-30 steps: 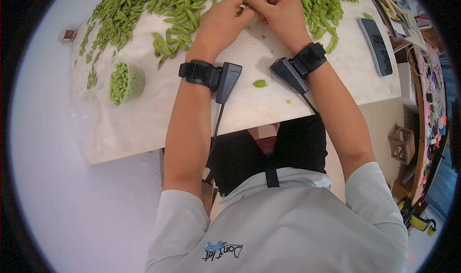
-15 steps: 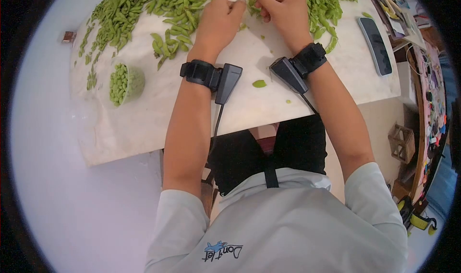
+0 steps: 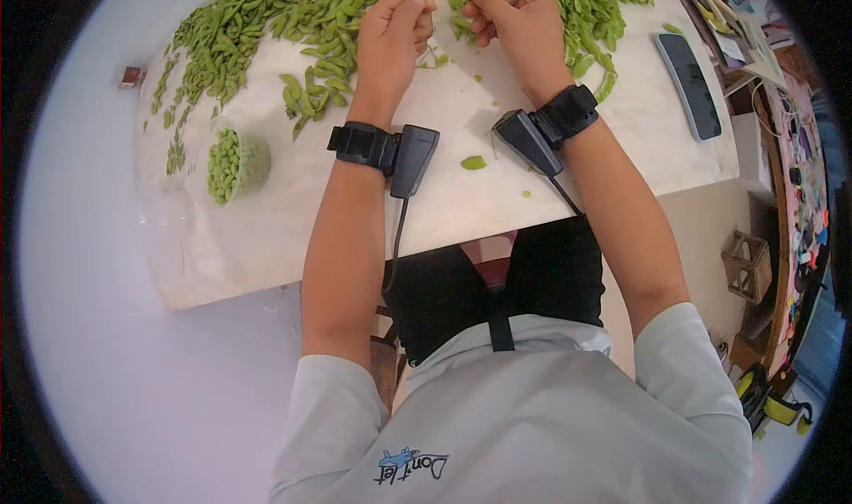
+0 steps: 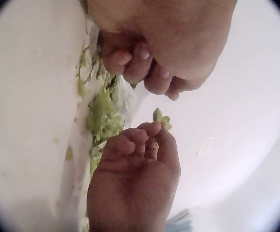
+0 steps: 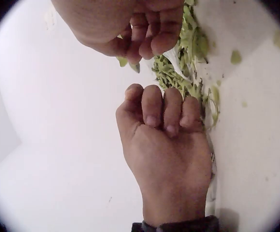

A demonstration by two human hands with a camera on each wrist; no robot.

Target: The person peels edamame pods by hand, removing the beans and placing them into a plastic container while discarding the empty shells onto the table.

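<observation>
Drawn apart since before, right hand [image 3: 519, 20] fingers [image 4: 152, 129] pinch a pod [image 4: 157, 116]; left hand [image 3: 395, 29] fingers [image 5: 154, 108] curl, contents hidden.

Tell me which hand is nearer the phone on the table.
Right. The right hand is at the pod pile, the phone lying to its right; the left hand is on its far side, farther off.

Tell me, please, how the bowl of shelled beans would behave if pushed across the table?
The bowl looks small and light, so it would probably slide on the smooth tabletop. It is brimful of beans, so a sharp shove might spill some.
</observation>
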